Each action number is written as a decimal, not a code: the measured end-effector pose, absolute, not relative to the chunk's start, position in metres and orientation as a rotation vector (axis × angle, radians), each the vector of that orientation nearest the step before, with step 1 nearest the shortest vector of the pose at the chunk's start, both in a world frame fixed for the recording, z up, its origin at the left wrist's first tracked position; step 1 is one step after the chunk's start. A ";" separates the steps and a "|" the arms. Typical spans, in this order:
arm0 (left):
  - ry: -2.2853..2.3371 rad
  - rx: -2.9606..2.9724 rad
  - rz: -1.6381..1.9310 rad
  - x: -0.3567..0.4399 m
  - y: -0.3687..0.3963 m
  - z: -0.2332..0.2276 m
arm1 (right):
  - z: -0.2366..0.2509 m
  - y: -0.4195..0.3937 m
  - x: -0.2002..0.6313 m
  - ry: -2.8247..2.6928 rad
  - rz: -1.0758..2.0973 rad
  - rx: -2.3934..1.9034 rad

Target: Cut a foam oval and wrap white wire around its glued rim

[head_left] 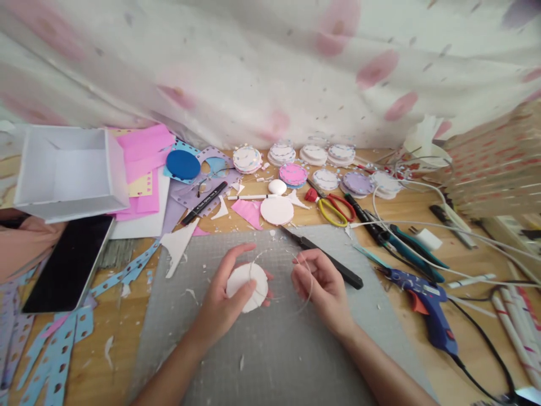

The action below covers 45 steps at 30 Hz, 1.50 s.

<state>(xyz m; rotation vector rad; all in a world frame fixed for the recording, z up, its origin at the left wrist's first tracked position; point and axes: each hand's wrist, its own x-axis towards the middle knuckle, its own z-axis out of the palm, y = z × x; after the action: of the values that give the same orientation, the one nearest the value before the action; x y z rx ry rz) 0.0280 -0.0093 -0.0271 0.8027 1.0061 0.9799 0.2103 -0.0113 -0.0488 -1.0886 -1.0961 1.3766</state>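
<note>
In my left hand [226, 296] sits a matt white disc [248, 286], foam or thick paper by its look; my right hand [319, 282] pinches a thin, clear, glossy thread [310, 293]; beneath both lies a matt grey gridded mat [270, 349]; beyond my right hand, a matt black knife [325, 256]; right of it, a glossy blue plastic glue gun [426, 301]; bare wooden tabletop [465, 338] around.

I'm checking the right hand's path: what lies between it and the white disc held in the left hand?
Nothing solid. The left hand holds the white disc over the grey cutting mat; the right hand is close beside it. Only a thin clear loop of wire spans the gap.
</note>
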 end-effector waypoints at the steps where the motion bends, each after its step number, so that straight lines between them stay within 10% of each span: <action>1: 0.999 0.804 0.978 0.029 -0.009 -0.027 | -0.048 -0.011 0.210 -1.101 1.385 -1.092; 45: 0.578 0.961 0.554 0.018 -0.009 -0.042 | -0.040 -0.015 0.217 -1.179 1.554 -0.964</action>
<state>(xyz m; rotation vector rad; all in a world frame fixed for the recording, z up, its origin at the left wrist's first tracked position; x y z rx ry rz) 0.0183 -0.0090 -0.0418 0.9610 0.5784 0.5535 0.2167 -0.0151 -0.0402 -0.9638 -1.1786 1.5541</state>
